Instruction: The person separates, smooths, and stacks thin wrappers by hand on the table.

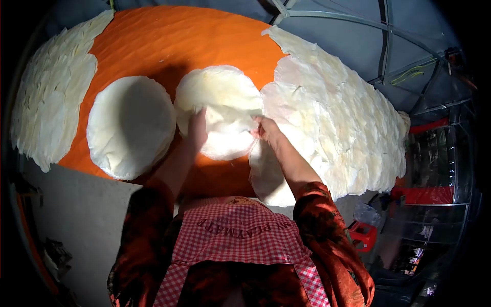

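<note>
A thin, round white sheet [222, 84] lies on the orange quilted cloth in front of me, its lower half lifted and creased between my hands. My left hand [198, 129] grips the sheet at its left side, the fingers partly hidden by the folds. At its right edge, my right hand [264, 128] pinches the sheet between thumb and curled fingers. Left of my left hand sits a stack of round white sheets [130, 125], partly in shadow. Overlapping white sheets [332, 117] spread over the right side, the nearest reaching my right forearm.
More overlapping white sheets [56, 92] cover the far left end of the orange cloth [179, 33]. A red plastic stool [362, 236] stands on the floor at lower right. Metal frame bars [332, 16] run along the back.
</note>
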`<action>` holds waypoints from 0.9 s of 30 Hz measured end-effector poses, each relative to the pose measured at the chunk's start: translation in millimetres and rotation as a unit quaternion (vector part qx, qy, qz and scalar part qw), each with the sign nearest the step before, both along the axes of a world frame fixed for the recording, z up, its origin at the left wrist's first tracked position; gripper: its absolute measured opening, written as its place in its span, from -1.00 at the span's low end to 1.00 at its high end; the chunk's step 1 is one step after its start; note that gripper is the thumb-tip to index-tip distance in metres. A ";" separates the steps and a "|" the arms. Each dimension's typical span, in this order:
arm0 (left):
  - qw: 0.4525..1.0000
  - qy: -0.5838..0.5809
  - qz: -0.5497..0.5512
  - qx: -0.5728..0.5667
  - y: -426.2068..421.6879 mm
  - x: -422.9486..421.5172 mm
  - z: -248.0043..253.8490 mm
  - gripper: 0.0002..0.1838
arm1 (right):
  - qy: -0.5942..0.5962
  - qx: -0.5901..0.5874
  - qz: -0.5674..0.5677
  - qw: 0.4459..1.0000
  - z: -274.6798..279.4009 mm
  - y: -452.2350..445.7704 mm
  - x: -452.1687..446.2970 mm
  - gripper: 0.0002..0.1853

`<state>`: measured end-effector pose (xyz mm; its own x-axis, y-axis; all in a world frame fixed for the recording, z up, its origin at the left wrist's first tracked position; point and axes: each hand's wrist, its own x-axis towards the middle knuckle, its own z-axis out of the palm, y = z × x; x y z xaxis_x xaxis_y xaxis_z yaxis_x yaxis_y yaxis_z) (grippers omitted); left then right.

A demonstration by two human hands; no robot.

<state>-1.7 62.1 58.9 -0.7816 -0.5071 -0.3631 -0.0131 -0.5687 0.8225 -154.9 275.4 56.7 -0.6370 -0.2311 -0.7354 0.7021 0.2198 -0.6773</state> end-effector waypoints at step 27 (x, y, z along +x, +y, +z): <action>0.990 -0.137 0.043 0.007 68.7 123.2 -22.2 -0.68 | 0.652 0.152 0.435 0.602 15.2 13.0 126.2 -0.52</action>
